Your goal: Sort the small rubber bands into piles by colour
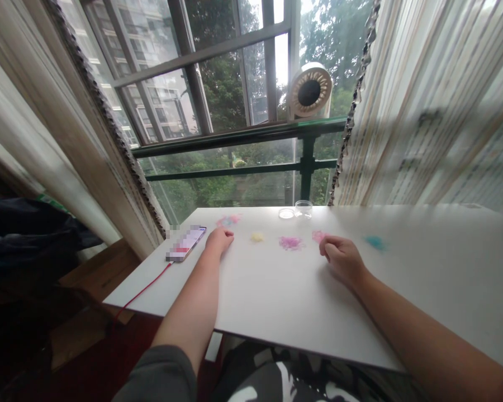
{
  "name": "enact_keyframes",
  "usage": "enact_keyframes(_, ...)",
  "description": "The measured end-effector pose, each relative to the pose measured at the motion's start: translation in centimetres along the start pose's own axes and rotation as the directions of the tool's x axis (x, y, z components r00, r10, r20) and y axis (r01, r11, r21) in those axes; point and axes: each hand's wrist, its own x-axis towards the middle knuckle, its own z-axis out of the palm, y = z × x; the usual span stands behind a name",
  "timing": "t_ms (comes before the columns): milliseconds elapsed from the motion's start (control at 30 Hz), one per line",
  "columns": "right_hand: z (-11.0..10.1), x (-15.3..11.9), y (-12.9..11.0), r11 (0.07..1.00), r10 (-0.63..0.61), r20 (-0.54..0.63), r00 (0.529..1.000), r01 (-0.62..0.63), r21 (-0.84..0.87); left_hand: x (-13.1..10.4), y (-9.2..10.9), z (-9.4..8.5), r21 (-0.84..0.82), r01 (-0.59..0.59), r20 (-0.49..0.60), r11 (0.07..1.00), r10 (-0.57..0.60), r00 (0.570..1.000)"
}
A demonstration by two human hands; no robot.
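Note:
On the white table (268,296) lie loose piles that look like small rubber bands, though blur softens their shape. My left hand (220,240) rests with its fingers curled in, just in front of a mixed pink and blue pile (229,220). My right hand (342,255) is closed like a fist beside a pink pile (318,236), partly covering it. Whatever either hand may hold is hidden. Between the hands are a yellow pile (257,237) and a purple pile (291,243). A teal pile (375,242) lies right of my right hand.
A clear round tub (304,210) stands at the table's far edge, with its lid (286,213) beside it. On the left lies a phone (187,244) with a red cable (146,287) running off the table. A white fan (311,90) stands by the window railing (243,135).

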Motion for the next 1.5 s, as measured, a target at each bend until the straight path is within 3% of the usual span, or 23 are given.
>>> enact_keyframes(333,0.1,0.1,0.3,1.000,-0.002,0.007,1.000,0.002,-0.018,0.3,0.1,0.6,-0.002,0.007,-0.042,1.000,-0.007,0.999)
enact_keyframes(467,0.2,0.2,0.5,0.999,-0.009,0.046,0.999,0.011,-0.046,0.1,0.9,0.9,-0.118,-0.083,-0.062,0.990,0.076,0.995)
enact_keyframes(567,0.5,0.1,0.5,0.996,-0.018,0.158,0.987,0.031,-0.083,-0.7,2.5,1.6,-0.239,-0.201,-0.055,0.950,0.193,0.980)
enact_keyframes(667,0.9,-0.2,0.4,0.990,-0.029,0.297,0.954,0.069,-0.123,-2.5,4.9,2.6,-0.382,-0.333,-0.003,0.862,0.359,0.933)
enact_keyframes(800,1.0,-0.5,-0.1,0.978,-0.044,0.381,0.924,0.117,-0.171,-5.8,8.1,3.9,-0.571,-0.468,0.092,0.674,0.619,0.780)
enact_keyframes(933,0.8,-0.7,-0.7,0.973,-0.055,0.405,0.913,0.141,-0.184,-8.0,9.8,4.6,-0.616,-0.474,0.171,0.629,0.695,0.699)
enact_keyframes(1133,1.3,-1.0,-1.0,0.981,-0.067,0.427,0.902,0.137,-0.135,-9.1,10.6,4.8,-0.633,-0.433,0.260,0.642,0.702,0.663)
enact_keyframes(1500,1.3,-1.1,-1.2,0.988,-0.099,0.431,0.897,0.140,-0.064,-9.1,10.8,4.6,-0.634,-0.396,0.312,0.664,0.688,0.655)
